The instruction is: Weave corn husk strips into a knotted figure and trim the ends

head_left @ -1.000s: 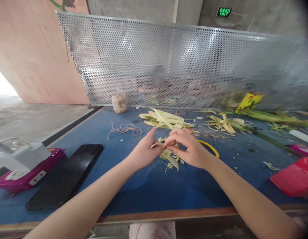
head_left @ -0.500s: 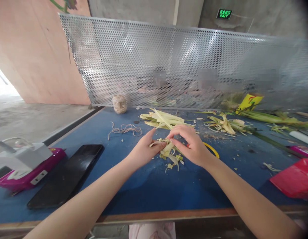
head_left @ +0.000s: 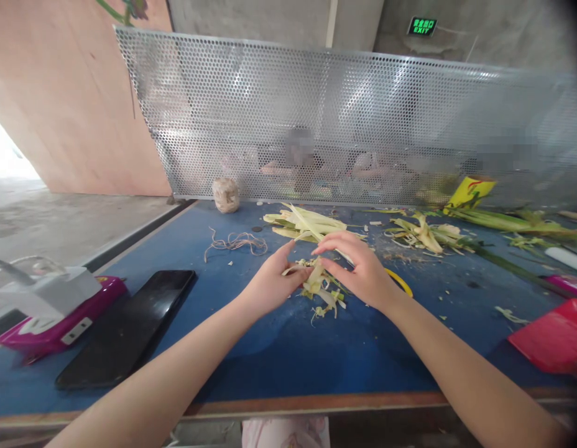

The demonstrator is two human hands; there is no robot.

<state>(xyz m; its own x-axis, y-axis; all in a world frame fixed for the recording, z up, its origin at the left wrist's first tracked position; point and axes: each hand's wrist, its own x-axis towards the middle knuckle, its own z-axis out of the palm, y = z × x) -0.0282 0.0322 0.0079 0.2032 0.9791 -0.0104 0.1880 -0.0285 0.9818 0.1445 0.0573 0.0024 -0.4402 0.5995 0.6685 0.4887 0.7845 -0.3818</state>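
My left hand [head_left: 275, 281] pinches a small bundle of pale corn husk strips [head_left: 316, 283] between thumb and fingers. Its curled, frayed ends hang toward the blue tabletop. Just to the right, my right hand [head_left: 358, 267] hovers over the bundle with thumb and fingertips apart, and I see nothing held between them. Behind both hands lies a pile of longer corn husks [head_left: 311, 223]. A yellow loop [head_left: 400, 283] shows partly from behind my right wrist; the rest of it is hidden.
Left: a black phone [head_left: 130, 330], a purple power strip [head_left: 74, 333] with a white charger [head_left: 46, 292], tangled string [head_left: 235, 244] and a wrapped roll [head_left: 226, 195]. Right: husk scraps [head_left: 423, 233], a yellow can [head_left: 470, 191], a red packet [head_left: 552, 336]. A perforated metal screen [head_left: 270, 118] borders the back.
My right thumb and fingertips have parted and lifted slightly off the husk bundle. My left hand keeps its pinch in nearly the same place.
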